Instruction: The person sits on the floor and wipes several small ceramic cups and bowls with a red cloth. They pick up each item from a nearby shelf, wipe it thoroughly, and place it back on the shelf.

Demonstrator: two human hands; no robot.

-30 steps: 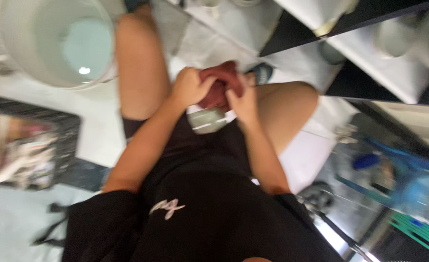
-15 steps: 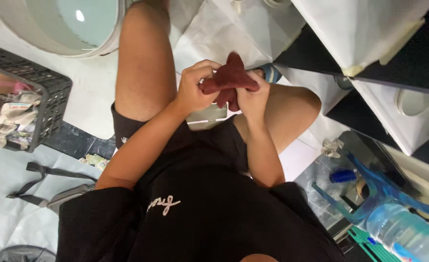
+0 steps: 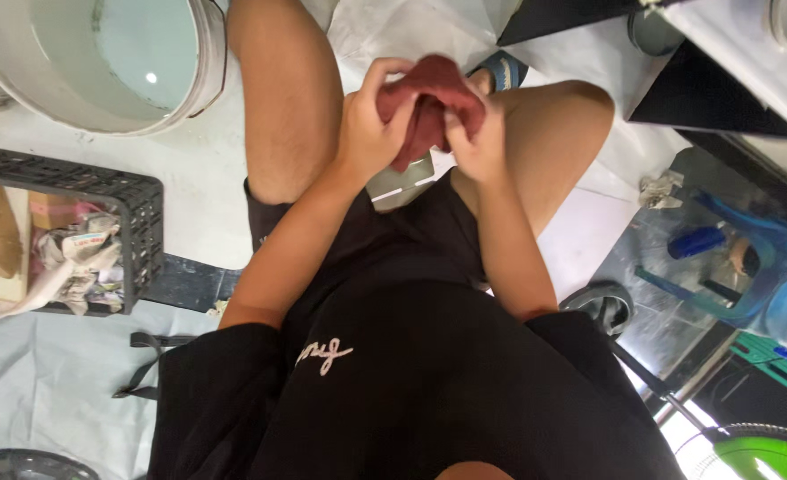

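At the far left, by your left knee, a black plastic crate (image 3: 100,191) sits on the floor, stuffed with crumpled paper and scraps of cardboard. Just above it stands a big white bucket (image 3: 100,67) holding pale water, its rim close to your left thigh. A black strap (image 3: 149,342) lies on the grey floor sheet (image 3: 47,391) below the crate.

Moving to the middle, you are seated in black shorts and a black shirt, knees apart. Your left hand (image 3: 367,133) is clenched on the left side of a dark red cloth (image 3: 433,93), fingers curled over its top edge and thumb pressed into the folds. The cloth is bunched up and held in the air between your knees, above a small grey metal piece (image 3: 398,182) that shows at the edge of your shorts. Your right hand (image 3: 478,138) grasps the right side of the same cloth, fingers pinched into it, touching the left hand's knuckles through the fabric.

Further right, a blue sandal (image 3: 505,67) shows just behind the cloth. Beyond your right knee there is a crumpled wad of paper (image 3: 660,187), then a clear plastic container (image 3: 731,258) with blue items inside, and a green fan (image 3: 767,453) in the bottom corner
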